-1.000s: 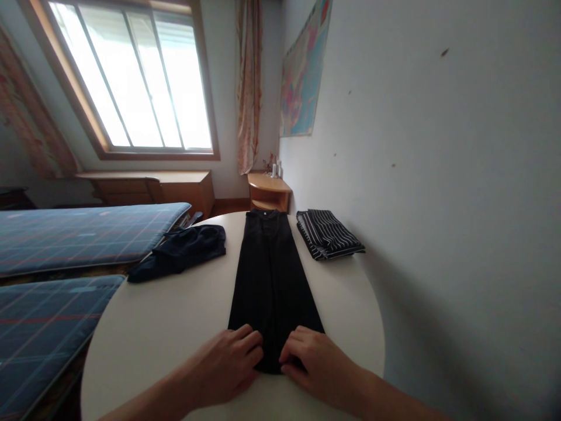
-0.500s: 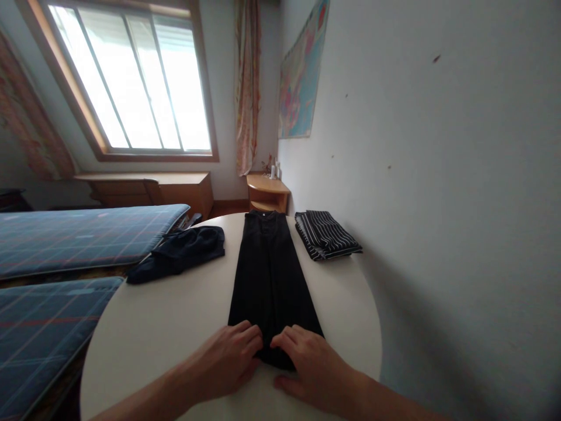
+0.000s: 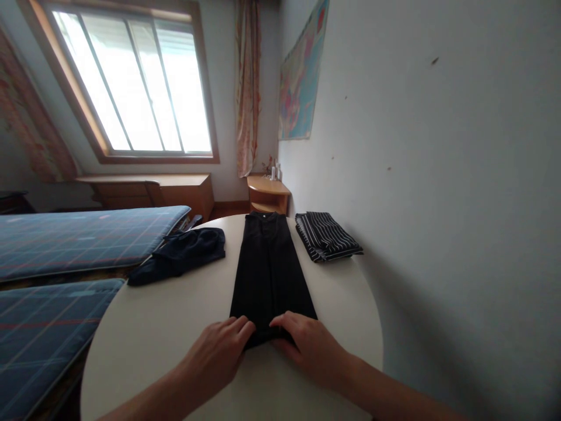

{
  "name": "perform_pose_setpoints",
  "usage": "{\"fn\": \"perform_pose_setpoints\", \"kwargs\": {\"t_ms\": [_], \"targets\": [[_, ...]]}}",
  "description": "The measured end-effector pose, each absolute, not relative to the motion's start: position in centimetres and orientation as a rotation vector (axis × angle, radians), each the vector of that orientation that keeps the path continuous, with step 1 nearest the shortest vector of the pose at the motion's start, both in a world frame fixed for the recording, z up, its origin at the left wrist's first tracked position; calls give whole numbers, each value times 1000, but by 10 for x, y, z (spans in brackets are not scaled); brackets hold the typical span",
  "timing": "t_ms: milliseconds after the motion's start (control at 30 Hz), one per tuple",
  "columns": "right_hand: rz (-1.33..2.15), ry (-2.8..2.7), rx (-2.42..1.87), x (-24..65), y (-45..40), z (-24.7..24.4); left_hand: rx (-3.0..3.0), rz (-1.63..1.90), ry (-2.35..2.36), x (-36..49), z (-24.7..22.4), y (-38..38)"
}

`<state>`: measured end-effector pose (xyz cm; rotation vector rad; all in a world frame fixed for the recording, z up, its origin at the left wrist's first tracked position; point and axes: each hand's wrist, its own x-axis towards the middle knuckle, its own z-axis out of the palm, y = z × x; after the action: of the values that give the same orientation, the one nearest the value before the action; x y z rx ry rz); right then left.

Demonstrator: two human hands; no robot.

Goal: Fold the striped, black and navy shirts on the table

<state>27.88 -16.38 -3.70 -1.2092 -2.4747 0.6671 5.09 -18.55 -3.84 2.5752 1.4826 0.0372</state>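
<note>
Black trousers [image 3: 269, 269] lie lengthwise on the white round table [image 3: 175, 310], waistband at the far edge and the near end between my hands. My left hand [image 3: 221, 348] is closed on the left corner of the near end. On the right part of that end, my right hand [image 3: 309, 345] grips the cloth between thumb and fingers. The near edge of the trousers looks folded up a little; the fingertips are partly hidden against the black fabric.
A dark blue garment [image 3: 186, 251] lies crumpled at the table's left edge. Folded black-and-white striped cloth [image 3: 328, 234] sits at the back right, near the wall [image 3: 429, 204]. Mattresses with a plaid pattern [image 3: 87, 242] are at the left.
Both hands have moved a little away from me, bringing the near end of the trousers forward, so the trousers look shorter. The other garments have stayed in place.
</note>
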Motion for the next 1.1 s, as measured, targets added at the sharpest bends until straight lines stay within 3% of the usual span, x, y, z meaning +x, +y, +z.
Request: {"fn": "perform_pose_setpoints", "kwargs": {"t_ms": [367, 633, 867, 1100], "targets": [[528, -2795, -1238, 319, -158, -24, 2447, 156, 1241, 25, -24, -161], [749, -3060, -909, 321, -150, 19, 2297, 62, 903, 21, 10, -153], [279, -2875, -1172, 317, -94, 49, 2489, 322, 1348, 16, 20, -97], [-30, -2718, -1345, 299, -14, 22, 2605, 358, 1694, 29, -7, -30]]}}
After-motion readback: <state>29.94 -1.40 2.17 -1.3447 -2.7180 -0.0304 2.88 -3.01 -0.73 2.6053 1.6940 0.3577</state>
